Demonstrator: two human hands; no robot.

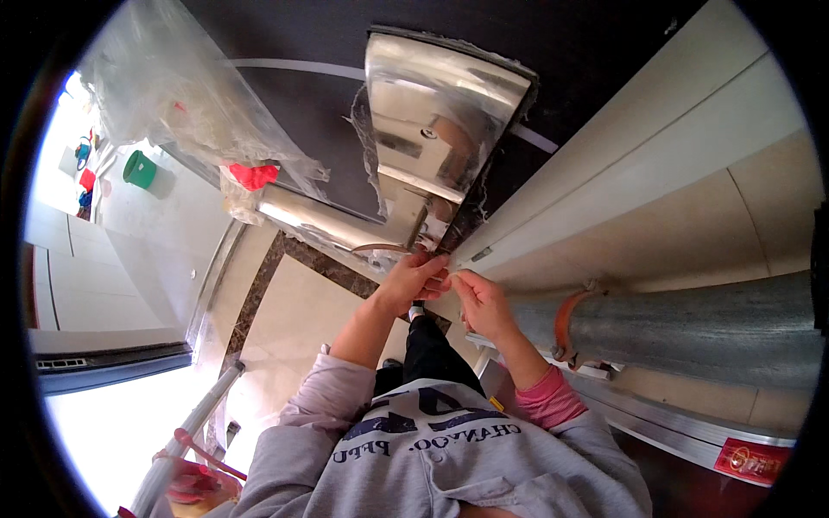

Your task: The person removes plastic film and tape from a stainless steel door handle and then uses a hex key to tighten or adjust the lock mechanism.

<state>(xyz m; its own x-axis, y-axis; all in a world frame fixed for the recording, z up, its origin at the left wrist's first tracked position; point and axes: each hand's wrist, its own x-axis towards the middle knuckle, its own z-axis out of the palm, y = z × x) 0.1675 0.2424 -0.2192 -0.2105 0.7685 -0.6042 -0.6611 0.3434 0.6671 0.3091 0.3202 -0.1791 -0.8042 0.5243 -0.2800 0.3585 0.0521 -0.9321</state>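
Just below a shiny metal door lock plate [432, 112], my two hands meet close together. My left hand [413, 283] is closed, its fingertips drawn together by the door's edge. Close beside it, my right hand [484, 304] is curled in a pinch. Whatever lies between the fingertips is too small to make out. Above my left hand, a metal lever handle [328, 216] points left from the plate. Ragged clear film clings around the plate's edges on the dark door [302, 112].
Clear plastic sheeting [173, 78] hangs at upper left, with a green bucket [139, 169] beyond it. A pale door frame [622, 155] runs along the right. Below it lie a grey pipe [699, 324] and an orange clamp [566, 324]. A metal rail [186, 432] stands lower left.
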